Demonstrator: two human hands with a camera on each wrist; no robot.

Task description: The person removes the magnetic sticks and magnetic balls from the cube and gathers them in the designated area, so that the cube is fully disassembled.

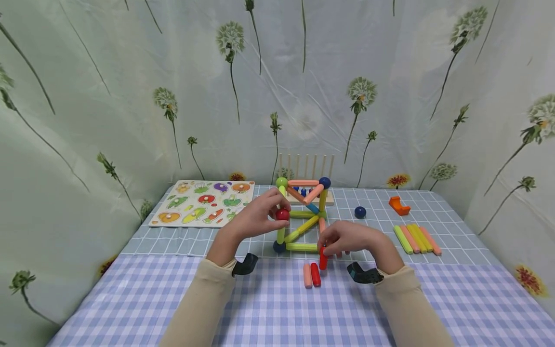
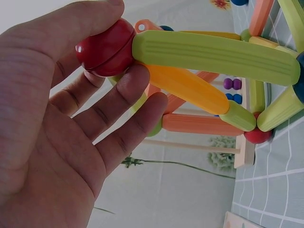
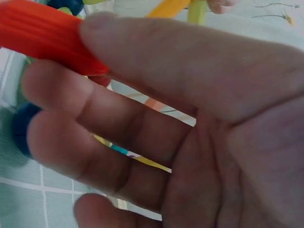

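Left hand [image 1: 259,215] pinches glossy red ball [image 1: 282,214] on multicoloured rod-and-ball frame [image 1: 303,228], apparently part-built; right hand [image 1: 352,237] pinches ridged red rod [image 1: 323,260]; loose coloured rods [image 1: 315,275] lie unjoined.

Reads as a toy play table; home or recording booth, can't tell which. I'm at a flat top under 2 cloths: gray-blue grid cloth [image 1: 173,242], lilac gingham cloth [image 1: 269,313]. Creased dandelion-print fabric [image 1: 186,58] hangs on 3 sides. Toys show play: vegetable puzzle board [image 1: 195,193], peg rack with beads [image 1: 330,198], rod-and-ball frame [image 1: 303,228]. I wear 2 black wrist units [image 1: 246,264].
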